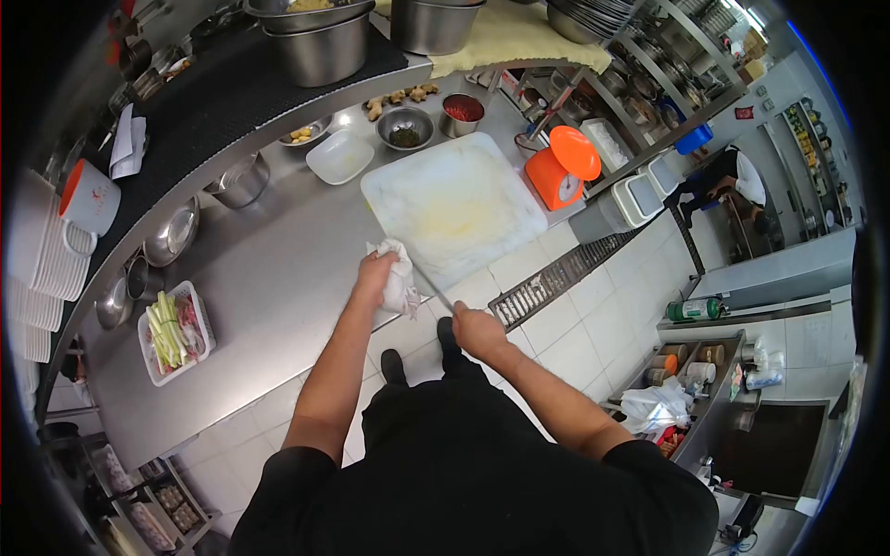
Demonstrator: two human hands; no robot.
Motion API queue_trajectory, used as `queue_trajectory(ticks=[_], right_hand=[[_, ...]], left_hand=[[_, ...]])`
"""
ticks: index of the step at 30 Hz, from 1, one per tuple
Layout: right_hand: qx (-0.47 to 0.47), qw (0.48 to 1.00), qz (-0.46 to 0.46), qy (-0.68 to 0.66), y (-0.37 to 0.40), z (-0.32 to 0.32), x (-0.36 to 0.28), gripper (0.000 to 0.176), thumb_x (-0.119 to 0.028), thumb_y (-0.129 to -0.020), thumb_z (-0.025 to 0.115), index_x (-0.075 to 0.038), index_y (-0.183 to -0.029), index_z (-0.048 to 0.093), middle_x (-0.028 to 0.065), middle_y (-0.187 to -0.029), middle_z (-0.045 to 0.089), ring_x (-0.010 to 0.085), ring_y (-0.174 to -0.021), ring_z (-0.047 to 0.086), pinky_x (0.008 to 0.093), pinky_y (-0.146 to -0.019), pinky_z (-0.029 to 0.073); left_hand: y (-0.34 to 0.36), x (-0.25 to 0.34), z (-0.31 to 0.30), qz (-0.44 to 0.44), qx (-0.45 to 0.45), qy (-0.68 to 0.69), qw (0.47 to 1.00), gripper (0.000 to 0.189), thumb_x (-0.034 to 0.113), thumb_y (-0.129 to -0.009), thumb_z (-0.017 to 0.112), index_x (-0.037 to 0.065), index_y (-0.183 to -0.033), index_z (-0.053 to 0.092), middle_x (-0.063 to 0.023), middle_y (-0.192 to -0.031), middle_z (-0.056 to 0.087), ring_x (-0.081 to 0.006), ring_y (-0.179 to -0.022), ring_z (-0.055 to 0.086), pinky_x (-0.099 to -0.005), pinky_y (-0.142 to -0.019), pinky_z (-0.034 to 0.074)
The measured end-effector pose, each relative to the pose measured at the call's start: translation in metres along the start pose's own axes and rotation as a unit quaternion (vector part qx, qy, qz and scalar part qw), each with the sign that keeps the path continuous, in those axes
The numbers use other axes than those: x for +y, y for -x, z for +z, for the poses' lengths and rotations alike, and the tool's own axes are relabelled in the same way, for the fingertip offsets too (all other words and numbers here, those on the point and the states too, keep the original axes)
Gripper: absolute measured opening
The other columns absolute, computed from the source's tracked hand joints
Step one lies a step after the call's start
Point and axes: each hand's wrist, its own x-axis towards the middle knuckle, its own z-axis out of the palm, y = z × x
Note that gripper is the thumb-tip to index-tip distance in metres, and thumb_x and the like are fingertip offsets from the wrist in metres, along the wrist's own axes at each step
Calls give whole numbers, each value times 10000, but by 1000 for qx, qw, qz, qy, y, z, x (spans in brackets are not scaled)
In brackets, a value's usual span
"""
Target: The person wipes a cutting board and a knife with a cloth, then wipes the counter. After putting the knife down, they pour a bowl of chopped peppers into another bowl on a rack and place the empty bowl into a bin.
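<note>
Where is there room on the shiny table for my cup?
The bare steel counter between the vegetable basket and the cutting board is free; the board is bare too. The back edge is crowded with bowls, a white dish and the orange scale. The left hand grips a cloth.

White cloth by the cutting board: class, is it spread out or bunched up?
Bunched up: the white cloth is a crumpled wad gripped in the left hand at the cutting board's near edge.

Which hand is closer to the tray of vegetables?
Left. The left hand, clutching a cloth, is right of the tray; the right hand, gripping a knife, is farther right.
</note>
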Motion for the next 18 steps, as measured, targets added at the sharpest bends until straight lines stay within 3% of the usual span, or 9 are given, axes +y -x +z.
queue_trajectory(ticks=[3, 9, 12, 13, 14, 18], right_hand=[[16, 999, -6, -27, 5, -22, -11, 248, -232, -998, 468, -28, -1089, 575, 267, -872, 709, 464, -839, 695, 584, -779, 547], [153, 975, 162, 9, -26, -48, 116, 258, -229, -997, 479, -8, -1096, 566, 272, -877, 714, 463, -855, 703, 579, -782, 555], [180, 969, 167, 3, -28, -40, 144, 259, -218, -997, 483, 10, -1079, 577, 277, -885, 708, 470, -847, 691, 574, -763, 550], [161, 972, 169, 14, -24, -34, 126, 245, -207, -986, 499, 3, -1081, 581, 273, -883, 710, 456, -846, 700, 563, -761, 557], [92, 982, 160, 25, -17, -25, 107, 320, -218, -975, 502, -26, -1227, 549, 245, -922, 724, 414, -893, 716, 535, -769, 572], [20, 999, 17, 37, 16, 12, 31, 205, -192, -994, 462, -35, -1073, 567, 238, -854, 714, 425, -814, 708, 553, -738, 555]], left_hand=[[5, 3, 1, -11, 1, 16, 1000, 257, 104, -829, 657, 14, -1070, 654, -92, -899, 676, -214, -751, 674, -364, -653, 562], [8, -2, 4, 7, 8, 16, 1000, 237, 100, -831, 648, 17, -1053, 660, -81, -887, 674, -209, -730, 667, -362, -641, 555], [9, -2, 5, 17, 10, 24, 1000, 234, 97, -829, 648, 13, -1047, 660, -78, -879, 674, -205, -727, 665, -361, -641, 554], [9, -3, 5, 17, 8, 27, 999, 233, 96, -828, 648, 12, -1046, 660, -77, -879, 673, -204, -731, 665, -360, -643, 554], [8, -3, 5, 19, 6, 29, 999, 233, 95, -827, 648, 11, -1044, 661, -77, -879, 673, -203, -736, 666, -360, -644, 554], [15, 5, 8, 5, 9, 28, 1000, 231, 92, -829, 646, 10, -1045, 657, -87, -891, 673, -211, -743, 667, -367, -644, 557]])
